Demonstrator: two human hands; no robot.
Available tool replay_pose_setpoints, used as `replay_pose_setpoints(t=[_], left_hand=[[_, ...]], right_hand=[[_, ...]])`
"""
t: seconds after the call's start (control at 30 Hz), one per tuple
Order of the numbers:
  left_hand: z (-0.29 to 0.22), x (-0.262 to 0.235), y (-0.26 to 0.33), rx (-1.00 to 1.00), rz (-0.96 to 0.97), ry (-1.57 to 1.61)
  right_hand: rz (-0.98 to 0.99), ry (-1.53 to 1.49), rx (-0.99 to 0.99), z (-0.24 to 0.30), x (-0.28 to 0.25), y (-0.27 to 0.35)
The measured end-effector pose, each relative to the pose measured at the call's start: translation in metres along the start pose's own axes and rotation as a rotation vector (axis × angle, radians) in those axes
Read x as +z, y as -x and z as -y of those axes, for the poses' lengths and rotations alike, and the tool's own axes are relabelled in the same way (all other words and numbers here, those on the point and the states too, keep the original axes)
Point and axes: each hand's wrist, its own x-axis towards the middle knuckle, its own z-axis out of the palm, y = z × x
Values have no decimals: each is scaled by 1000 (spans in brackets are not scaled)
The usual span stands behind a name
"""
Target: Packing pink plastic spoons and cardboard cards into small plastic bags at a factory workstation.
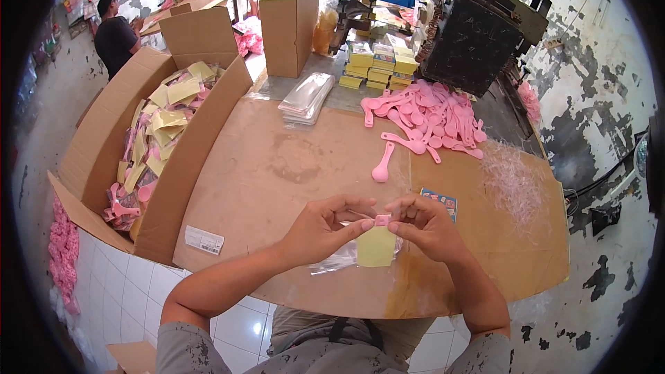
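Left hand [324, 225] and right hand [424, 225] meet fingertip to fingertip, both pinching a small pink piece [382, 220] between them. Yellow card [376, 246] hangs just below the piece, in a clear bag [339, 260] under the left hand. Lone pink spoon [382, 166] lies beyond the hands; spoon pile [433, 119] farther off, beyond the right hand. Open box [173, 187] well off from the left hand.

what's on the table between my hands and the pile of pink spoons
One loose pink spoon lies between the hands and the spoon pile; the rest is bare brown table, in the head view.
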Motion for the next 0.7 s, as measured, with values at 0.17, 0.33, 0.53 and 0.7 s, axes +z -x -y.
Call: replay_pose_setpoints(t=[0.17,0.33,0.53,0.7], left_hand=[[8,-4,-3,-149,-17,-37],[16,-5,-6,-127,-90,-79],[20,-11,-8,40,-41,-322],[23,-13,-8,140,-16,-368]], right_hand=[[-69,-15,-22,-7,-4,0],[-125,55,17,-17,-15,-3],[-113,75,-85,-26,-20,-2],[-67,80,-143,-30,-25,-1]])
